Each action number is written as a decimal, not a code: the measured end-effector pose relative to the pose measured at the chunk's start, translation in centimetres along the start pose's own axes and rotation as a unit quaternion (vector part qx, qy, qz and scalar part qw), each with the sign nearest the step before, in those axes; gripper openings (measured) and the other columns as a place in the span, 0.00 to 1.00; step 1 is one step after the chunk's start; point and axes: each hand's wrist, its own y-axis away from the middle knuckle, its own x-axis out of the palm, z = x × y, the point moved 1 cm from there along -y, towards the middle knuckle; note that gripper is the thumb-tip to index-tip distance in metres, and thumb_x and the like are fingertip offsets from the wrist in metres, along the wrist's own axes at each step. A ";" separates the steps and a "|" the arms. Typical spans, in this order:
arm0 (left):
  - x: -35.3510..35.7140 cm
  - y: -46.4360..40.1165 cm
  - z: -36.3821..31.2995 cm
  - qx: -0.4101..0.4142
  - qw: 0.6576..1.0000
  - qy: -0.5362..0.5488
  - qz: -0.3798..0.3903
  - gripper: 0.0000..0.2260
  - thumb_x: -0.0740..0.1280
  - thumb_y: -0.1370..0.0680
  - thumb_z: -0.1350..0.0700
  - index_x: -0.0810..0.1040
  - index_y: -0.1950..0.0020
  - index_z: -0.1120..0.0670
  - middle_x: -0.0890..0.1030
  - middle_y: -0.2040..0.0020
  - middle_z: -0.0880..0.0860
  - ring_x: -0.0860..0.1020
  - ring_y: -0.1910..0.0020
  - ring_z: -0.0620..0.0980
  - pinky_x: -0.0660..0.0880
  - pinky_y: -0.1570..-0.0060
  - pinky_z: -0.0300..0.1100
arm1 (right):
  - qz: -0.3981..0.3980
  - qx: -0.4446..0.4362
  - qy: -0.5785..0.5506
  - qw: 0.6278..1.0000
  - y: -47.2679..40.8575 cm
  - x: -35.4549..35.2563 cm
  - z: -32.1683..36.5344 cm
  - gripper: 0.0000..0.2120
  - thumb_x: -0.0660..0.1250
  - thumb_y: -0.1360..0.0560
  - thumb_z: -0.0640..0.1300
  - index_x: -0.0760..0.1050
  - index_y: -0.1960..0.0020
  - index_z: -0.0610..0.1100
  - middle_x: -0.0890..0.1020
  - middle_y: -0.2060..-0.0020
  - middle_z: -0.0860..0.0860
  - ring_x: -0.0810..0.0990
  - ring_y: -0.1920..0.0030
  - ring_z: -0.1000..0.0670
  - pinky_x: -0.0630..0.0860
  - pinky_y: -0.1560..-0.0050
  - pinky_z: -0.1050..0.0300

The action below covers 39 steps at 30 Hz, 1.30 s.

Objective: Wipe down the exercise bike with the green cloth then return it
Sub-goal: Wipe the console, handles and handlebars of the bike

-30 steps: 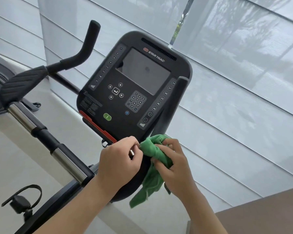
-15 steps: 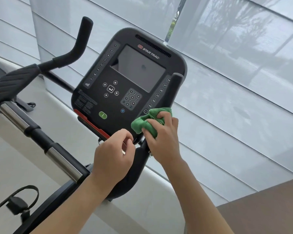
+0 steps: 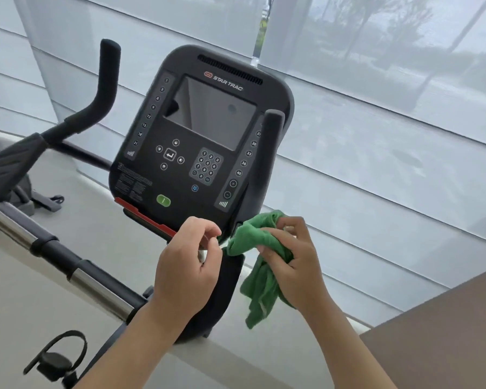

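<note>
Green cloth (image 3: 260,265) hung bunched below the lower right corner of the exercise bike's console (image 3: 202,136), gripped in the right hand (image 3: 292,262) with its loose end dangling beside the black column. From the left, a chrome-and-black handlebar (image 3: 68,265) and an upturned black grip (image 3: 107,77) stood over a pale floor (image 3: 26,304), and the left hand (image 3: 185,270), fingers curled with thumb and forefinger together, seemed to pinch the cloth's edge, though that contact could not be told for certain. Sheer white blinds (image 3: 376,136) covered the windows behind, and a brown surface (image 3: 446,346) filled the lower right corner.
</note>
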 end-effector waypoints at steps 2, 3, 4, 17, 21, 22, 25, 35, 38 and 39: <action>0.5 -0.2 0.0 0.003 0.999 0.003 0.032 0.07 0.63 0.20 0.57 0.77 0.44 0.51 0.78 0.52 0.45 0.79 0.53 0.46 0.78 0.57 0.41 | -0.037 -0.006 0.027 0.999 -1.5 -1.3 -0.9 0.15 0.73 0.24 0.35 0.86 0.41 0.51 0.72 0.42 0.53 0.77 0.42 0.47 0.78 0.38 0.45; 0.7 -0.5 -0.2 0.008 0.999 0.003 0.048 0.07 0.64 0.20 0.57 0.77 0.43 0.51 0.78 0.50 0.45 0.79 0.50 0.46 0.79 0.55 0.40 | -0.055 -0.015 0.034 0.998 -2.6 -1.9 -1.1 0.15 0.73 0.23 0.35 0.85 0.41 0.50 0.72 0.42 0.53 0.77 0.41 0.45 0.78 0.37 0.43; 1.0 -0.8 -0.4 0.017 0.998 0.000 0.061 0.07 0.65 0.19 0.58 0.77 0.42 0.51 0.78 0.48 0.45 0.79 0.48 0.46 0.79 0.52 0.40 | -0.074 -0.026 0.035 0.996 -3.8 -2.5 -1.2 0.13 0.73 0.23 0.37 0.85 0.41 0.49 0.71 0.41 0.52 0.76 0.40 0.43 0.78 0.37 0.41; 5.7 -5.9 -2.2 0.048 0.995 -0.075 0.044 0.14 0.68 0.21 0.63 0.76 0.36 0.55 0.75 0.40 0.47 0.76 0.41 0.48 0.77 0.42 0.50 | -0.044 -0.079 -0.111 0.990 -16.6 -0.6 2.7 0.32 0.66 0.21 0.41 0.64 0.18 0.49 0.67 0.22 0.52 0.70 0.25 0.50 0.71 0.25 0.44; 6.1 -5.8 -2.8 0.057 0.994 -0.094 0.011 0.14 0.66 0.23 0.62 0.75 0.37 0.57 0.75 0.42 0.48 0.76 0.42 0.49 0.77 0.45 0.46 | -0.093 -0.084 -0.100 0.987 -15.7 0.4 1.3 0.33 0.64 0.19 0.39 0.61 0.16 0.47 0.67 0.21 0.50 0.70 0.25 0.48 0.73 0.28 0.47; 6.2 -5.8 -2.9 0.056 0.993 -0.099 0.012 0.15 0.66 0.23 0.62 0.75 0.37 0.57 0.75 0.41 0.48 0.77 0.42 0.49 0.77 0.46 0.46 | -0.099 -0.075 -0.101 0.987 -15.3 0.6 0.8 0.33 0.64 0.20 0.38 0.61 0.16 0.46 0.67 0.21 0.49 0.70 0.25 0.48 0.73 0.28 0.49; 6.2 -5.7 -2.9 0.050 0.993 -0.106 0.011 0.16 0.66 0.24 0.62 0.75 0.36 0.56 0.76 0.42 0.48 0.78 0.43 0.51 0.78 0.47 0.46 | -0.082 -0.049 -0.112 0.989 -13.0 1.3 -1.3 0.33 0.64 0.21 0.37 0.62 0.17 0.47 0.70 0.22 0.51 0.73 0.27 0.49 0.74 0.31 0.53; 6.5 -6.4 -2.6 0.048 0.989 -0.136 0.026 0.10 0.64 0.24 0.65 0.78 0.43 0.60 0.79 0.45 0.53 0.78 0.43 0.52 0.76 0.47 0.42 | 0.014 0.065 -0.281 0.957 -7.1 2.9 -6.1 0.25 0.64 0.15 0.39 0.67 0.20 0.50 0.78 0.29 0.56 0.75 0.29 0.58 0.71 0.26 0.53; 6.6 -6.2 -2.8 0.050 0.987 -0.147 0.034 0.08 0.64 0.24 0.67 0.78 0.47 0.60 0.79 0.48 0.54 0.79 0.46 0.51 0.76 0.49 0.40 | 0.008 0.045 -0.279 0.959 -10.4 0.8 -5.2 0.32 0.67 0.17 0.39 0.59 0.17 0.50 0.76 0.31 0.57 0.77 0.34 0.60 0.73 0.31 0.59; 6.6 -6.2 -2.9 0.050 0.988 -0.145 0.033 0.08 0.64 0.24 0.67 0.79 0.48 0.60 0.78 0.49 0.54 0.79 0.47 0.50 0.75 0.50 0.38 | 0.006 0.037 -0.283 0.958 -11.9 0.1 -4.6 0.35 0.68 0.18 0.39 0.56 0.16 0.50 0.76 0.32 0.56 0.78 0.37 0.59 0.73 0.32 0.61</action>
